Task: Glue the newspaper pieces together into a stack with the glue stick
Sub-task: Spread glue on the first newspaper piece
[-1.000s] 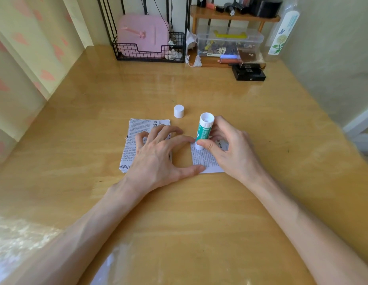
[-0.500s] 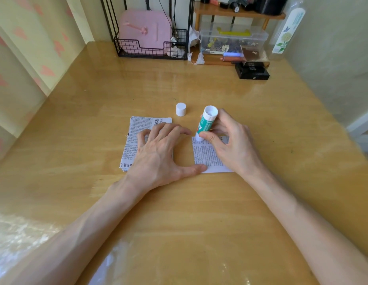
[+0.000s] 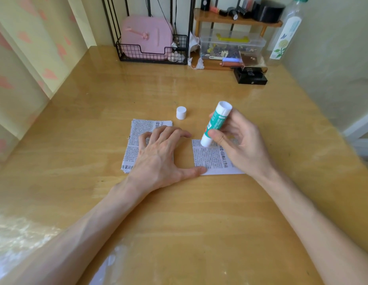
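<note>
The right hand is gripping the glue stick, tilted, tip seemingly touching the single newspaper piece's far-left corner. The left hand, flat and holding nothing, is pinning the newspaper stack beside it.

Head view, steeply down, close

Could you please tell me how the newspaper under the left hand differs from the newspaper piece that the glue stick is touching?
The left newspaper shows several layered edges, a stack, while the right newspaper piece looks like a single sheet. The left hand lies spread across the stack, with only its thumb on the single piece's corner. The glue stick, held tilted in the right hand, touches only the right piece. Both are printed newsprint lying flat on the table.
</note>
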